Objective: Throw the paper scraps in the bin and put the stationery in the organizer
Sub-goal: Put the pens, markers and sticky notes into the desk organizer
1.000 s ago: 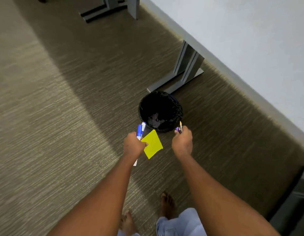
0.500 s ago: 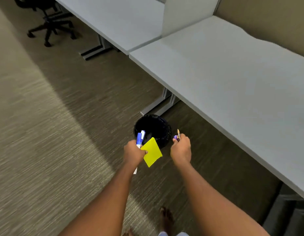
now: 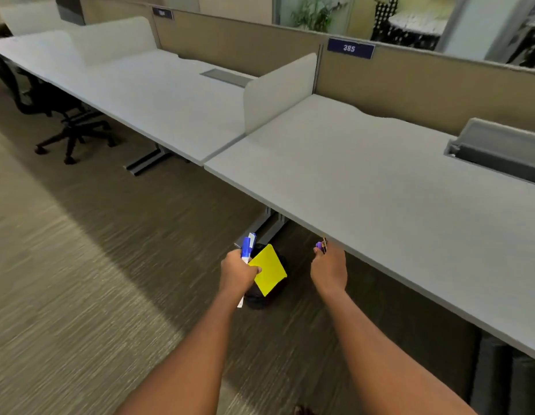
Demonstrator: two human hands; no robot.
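Observation:
My left hand (image 3: 238, 272) is closed around blue and white markers (image 3: 247, 246) and pinches a square yellow sticky note (image 3: 269, 269) with the thumb. My right hand (image 3: 329, 269) grips a few thin pens (image 3: 322, 245) whose purple and dark tips stick up near the desk edge. The black bin (image 3: 261, 298) stands on the carpet under the desk edge, mostly hidden behind my left hand and the yellow note. No organizer is in view.
A long white desk (image 3: 365, 187) runs from upper left to lower right, with white dividers (image 3: 278, 91) and a tan partition behind. A grey cable tray (image 3: 497, 148) sits at right. A black office chair (image 3: 59, 115) stands at left. Desk legs (image 3: 269, 226) rise behind the bin.
The view has tilted up from the floor and bin to the desks. Both hands keep their hold on the same items and stay above the bin.

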